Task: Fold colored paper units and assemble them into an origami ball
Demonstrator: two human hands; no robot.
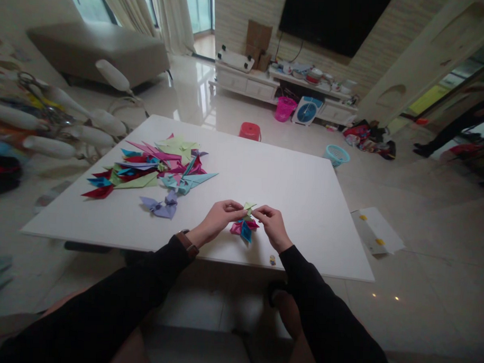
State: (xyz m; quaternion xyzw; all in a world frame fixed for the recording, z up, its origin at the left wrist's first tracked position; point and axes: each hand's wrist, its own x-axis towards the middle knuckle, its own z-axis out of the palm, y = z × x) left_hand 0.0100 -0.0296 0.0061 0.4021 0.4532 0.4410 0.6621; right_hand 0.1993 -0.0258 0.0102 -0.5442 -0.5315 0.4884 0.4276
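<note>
Between my two hands is a light green folded paper piece [249, 207], pinched from both sides. My left hand [224, 213] grips its left side, and a watch with a brown strap is on that wrist. My right hand [271, 223] has thumb and fingers closed on its right side. Just below my fingertips sits a pink and blue folded paper piece [245, 232]; I cannot tell whether it is joined to the green one. To the left lies a purple paper piece [162, 204], near a pile of colourful folded paper pieces [159, 165].
The white table [297, 189] carries a small sticker [272, 260] near its front edge. Beyond it are a red stool [250, 131], a blue basket [336, 154] and a low TV cabinet [245, 85]. A lamp with several white shades [110, 75] stands at left. A person's legs [446, 128] show far right.
</note>
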